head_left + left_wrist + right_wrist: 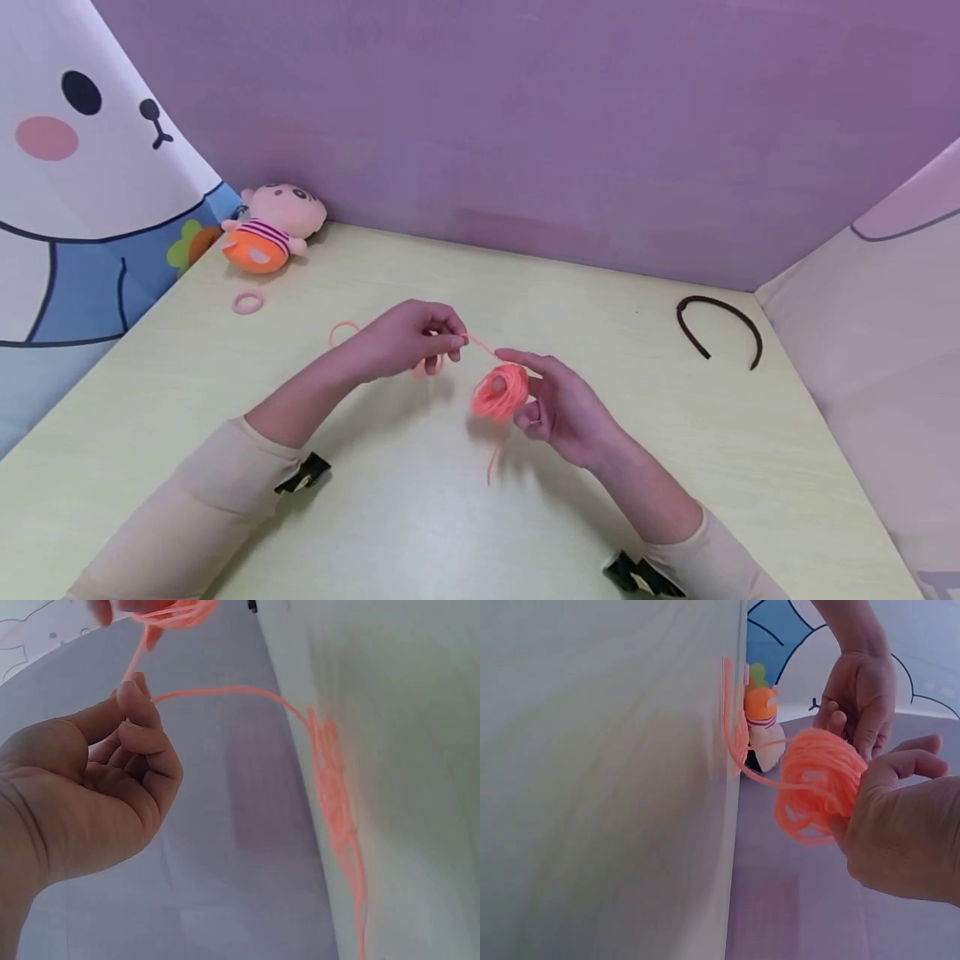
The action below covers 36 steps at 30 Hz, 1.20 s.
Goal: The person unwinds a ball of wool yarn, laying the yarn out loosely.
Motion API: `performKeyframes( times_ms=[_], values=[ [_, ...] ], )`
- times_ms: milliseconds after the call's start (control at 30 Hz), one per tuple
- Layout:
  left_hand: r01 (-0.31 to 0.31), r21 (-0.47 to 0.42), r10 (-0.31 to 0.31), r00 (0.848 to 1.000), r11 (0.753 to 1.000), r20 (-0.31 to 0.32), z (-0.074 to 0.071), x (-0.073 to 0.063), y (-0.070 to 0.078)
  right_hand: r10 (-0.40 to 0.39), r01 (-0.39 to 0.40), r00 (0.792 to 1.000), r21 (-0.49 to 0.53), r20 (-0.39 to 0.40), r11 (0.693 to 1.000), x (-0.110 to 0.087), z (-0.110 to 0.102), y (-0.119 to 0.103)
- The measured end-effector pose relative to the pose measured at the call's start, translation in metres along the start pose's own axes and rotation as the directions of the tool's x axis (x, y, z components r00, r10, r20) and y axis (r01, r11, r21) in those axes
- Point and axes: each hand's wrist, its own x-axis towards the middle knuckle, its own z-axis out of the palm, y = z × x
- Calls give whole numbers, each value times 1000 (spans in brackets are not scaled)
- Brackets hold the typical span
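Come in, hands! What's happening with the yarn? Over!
Left hand pinches strand. Right hand holds yarn bundle. Loose yarn on table. Doll, headband off to the sides, not in the way.

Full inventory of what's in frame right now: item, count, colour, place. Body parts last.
yarn coil: 1, coral, in the right hand
yarn strand: 1, coral, from the coil to the left hand
loose yarn: 1 bunch, coral, on the table near the left hand
plush toy: 1, pink and orange, far left table corner
ring: 1, pink, in front of the toy
headband-like arc: 1, dark brown, table's right side
table: 1, pale yellow, under everything
backdrop: 1, purple, behind table
cartoon panel: 1, white and blue, left
side panel: 1, pale, right
black items: 2, black, one by each cuff, unclear what
sleeves: 2, beige, on the forearms
hands: 2, bare, mid-table
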Motion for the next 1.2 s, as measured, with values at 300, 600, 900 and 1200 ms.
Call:
performKeyframes(
  times_ms=[300,600,900,1200],
  values=[
    [-27,-3,27,998,1000,-58,-13,-5,5,-30,40,992,77,-125,996,1,0,-2],
    [28,4,-27,989,1000,-147,-23,-1,-5,-69,89,979,97,-192,991,2,0,-2],
    [83,18,-77,973,996,-218,-37,0,-16,-93,103,968,30,-234,994,4,0,-1],
    [159,95,-123,944,983,-307,-50,-3,-21,-118,133,964,51,-237,990,5,-1,-1]
  ],
)
